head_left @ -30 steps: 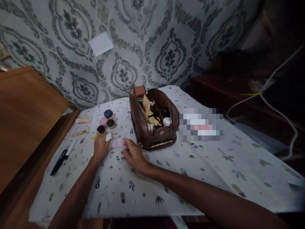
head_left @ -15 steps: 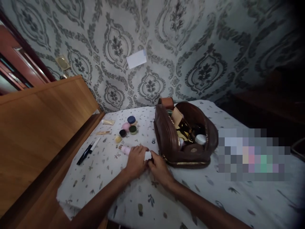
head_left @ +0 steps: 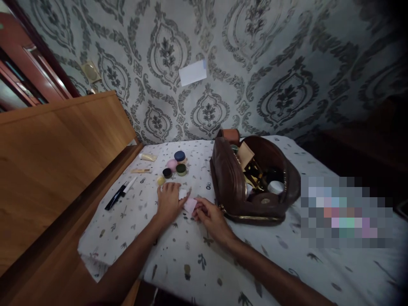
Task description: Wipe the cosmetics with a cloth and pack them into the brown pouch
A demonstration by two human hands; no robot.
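Observation:
A small pink tube (head_left: 190, 205) with a white end lies between my two hands, low over the patterned cloth. My left hand (head_left: 168, 200) is closed around its white end, and the thumb rests along it. Fingertips of my right hand (head_left: 208, 216) pinch the pink end. Just beyond my left hand sit a yellow jar (head_left: 161, 180), a black-lidded jar (head_left: 167, 173), a green-lidded jar (head_left: 181, 169), a pink egg-shaped item (head_left: 172, 165) and a blue-lidded jar (head_left: 179, 156). To the right of my right hand stands an open brown bag (head_left: 228, 187) with cosmetics inside.
On the left of the cloth (head_left: 127, 238) lie a cream tube (head_left: 148, 157), a thin tan stick (head_left: 140, 171), a black pen-like item (head_left: 115, 197) and a white one (head_left: 130, 185). A wooden panel (head_left: 70, 131) borders the left side. Behind rises a patterned wall (head_left: 210, 80).
The tube has been turned end for end: its white end, formerly at the right, now points left. My left hand has shifted left; the right hand now pinches the pink end.

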